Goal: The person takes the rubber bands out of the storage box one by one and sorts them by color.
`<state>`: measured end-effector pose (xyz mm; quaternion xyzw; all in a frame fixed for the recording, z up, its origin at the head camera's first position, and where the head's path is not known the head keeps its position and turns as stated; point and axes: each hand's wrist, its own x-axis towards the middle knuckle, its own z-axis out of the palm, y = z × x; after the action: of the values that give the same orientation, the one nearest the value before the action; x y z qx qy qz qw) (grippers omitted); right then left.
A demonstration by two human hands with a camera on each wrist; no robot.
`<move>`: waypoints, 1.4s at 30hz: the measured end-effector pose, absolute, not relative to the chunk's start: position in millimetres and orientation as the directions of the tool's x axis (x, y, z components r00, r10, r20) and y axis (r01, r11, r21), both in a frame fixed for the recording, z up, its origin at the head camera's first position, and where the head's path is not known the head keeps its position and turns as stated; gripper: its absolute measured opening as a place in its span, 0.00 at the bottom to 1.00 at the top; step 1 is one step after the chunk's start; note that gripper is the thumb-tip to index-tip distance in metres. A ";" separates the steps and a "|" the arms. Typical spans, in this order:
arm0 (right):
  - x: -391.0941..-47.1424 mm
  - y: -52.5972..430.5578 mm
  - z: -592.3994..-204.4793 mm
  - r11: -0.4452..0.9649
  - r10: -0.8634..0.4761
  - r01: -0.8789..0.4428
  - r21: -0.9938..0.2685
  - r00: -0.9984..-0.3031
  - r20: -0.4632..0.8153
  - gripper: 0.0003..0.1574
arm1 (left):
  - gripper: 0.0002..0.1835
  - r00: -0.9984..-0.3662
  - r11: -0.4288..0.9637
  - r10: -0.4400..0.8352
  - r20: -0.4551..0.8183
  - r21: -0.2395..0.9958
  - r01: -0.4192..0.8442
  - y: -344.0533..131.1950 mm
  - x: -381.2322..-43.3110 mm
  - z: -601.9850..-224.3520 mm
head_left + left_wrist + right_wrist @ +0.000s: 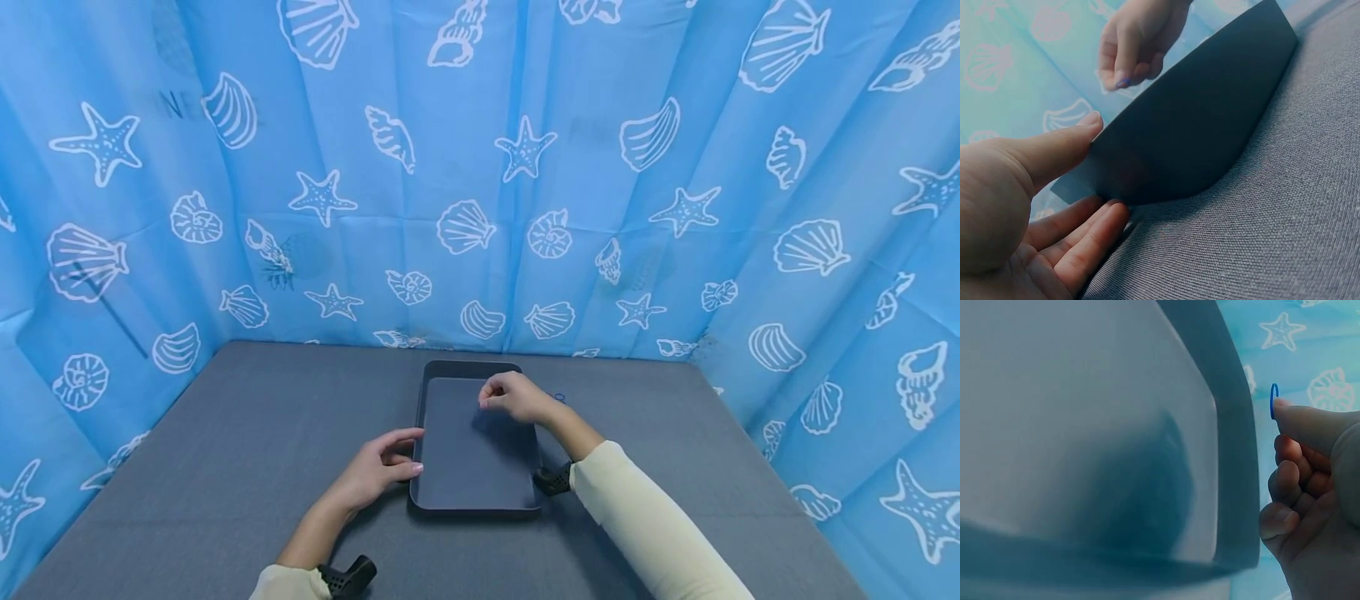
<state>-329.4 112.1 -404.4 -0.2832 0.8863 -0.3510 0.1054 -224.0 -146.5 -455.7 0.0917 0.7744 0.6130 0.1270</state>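
Observation:
A dark grey rectangular tray lies on the table, its long sides running away from me. At its left side, my left hand touches the outside with thumb and fingers spread apart. In the left wrist view the left thumb lies at the rim while the fingers meet the wall lower down. Above the tray's far right part is my right hand. Between its thumb and forefinger it pinches a small blue paper clip, seen edge-on in the right wrist view; the other fingers are curled.
A small blue looped item lies on the grey table cloth just right of the tray, partly behind the right wrist. Blue curtains with white shells and starfish stand behind the table and along both sides.

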 end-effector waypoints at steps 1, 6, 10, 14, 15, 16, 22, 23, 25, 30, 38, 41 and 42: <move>-328.5 115.5 -403.3 0.596 -0.567 -0.425 -0.681 -0.823 0.017 0.05 | 0.29 -0.951 0.233 0.297 -0.084 0.972 -0.013 -146.9 -225.7 -458.9; -323.7 132.5 -399.8 0.622 -0.511 -0.411 -0.667 -0.858 0.052 0.04 | 0.29 -0.954 0.246 0.290 -0.082 0.969 -0.008 -147.8 -232.6 -472.0; -321.4 144.7 -402.9 0.625 -0.479 -0.389 -0.677 -0.876 0.060 0.04 | 0.29 -0.949 0.224 0.303 -0.084 0.974 -0.015 -148.3 -232.1 -470.5; -319.9 156.0 -409.8 0.610 -0.434 -0.337 -0.717 -0.899 0.053 0.04 | 0.29 -0.944 0.209 0.316 -0.092 0.978 -0.025 -147.6 -226.7 -459.3; -319.4 158.6 -411.4 0.605 -0.418 -0.322 -0.728 -0.907 0.054 0.05 | 0.29 -0.944 0.209 0.317 -0.094 0.977 -0.027 -147.2 -225.3 -456.4; -318.7 161.1 -412.8 0.599 -0.402 -0.308 -0.740 -0.914 0.054 0.05 | 0.29 -0.943 0.212 0.317 -0.098 0.977 -0.030 -146.8 -224.1 -454.1; -314.4 177.9 -420.8 0.600 -0.346 -0.297 -0.743 -0.933 0.093 0.05 | 0.29 -0.946 0.225 0.310 -0.096 0.974 -0.025 -148.2 -227.6 -461.8; -313.5 181.0 -422.3 0.602 -0.340 -0.299 -0.740 -0.935 0.101 0.05 | 0.29 -0.947 0.229 0.308 -0.096 0.973 -0.024 -148.6 -229.1 -464.9; -311.6 186.9 -425.8 0.609 -0.319 -0.298 -0.735 -0.940 0.117 0.04 | 0.28 -0.950 0.236 0.297 -0.101 0.971 -0.029 -148.5 -230.4 -468.0; -304.1 199.9 -435.4 0.638 -0.269 -0.278 -0.718 -0.954 0.130 0.04 | 0.29 -0.953 0.245 0.287 -0.101 0.969 -0.029 -147.3 -232.2 -470.6; -292.6 214.3 -447.1 0.731 -0.170 -0.230 -0.642 -0.973 0.155 0.03 | 0.28 -0.952 0.241 0.283 -0.111 0.970 -0.042 -146.8 -230.8 -468.8; -288.7 217.7 -450.1 0.771 -0.128 -0.193 -0.607 -0.981 0.149 0.04 | 0.29 -0.953 0.246 0.283 -0.111 0.968 -0.039 -146.6 -230.3 -468.6; -287.7 219.1 -451.2 0.781 -0.117 -0.182 -0.597 -0.982 0.147 0.04 | 0.29 -0.953 0.249 0.281 -0.112 0.968 -0.040 -146.5 -230.2 -468.7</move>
<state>-287.7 219.1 -451.2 -0.0792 0.9424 -0.3210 -0.0508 -230.2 -146.5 -468.7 0.0775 0.7790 0.6080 0.1321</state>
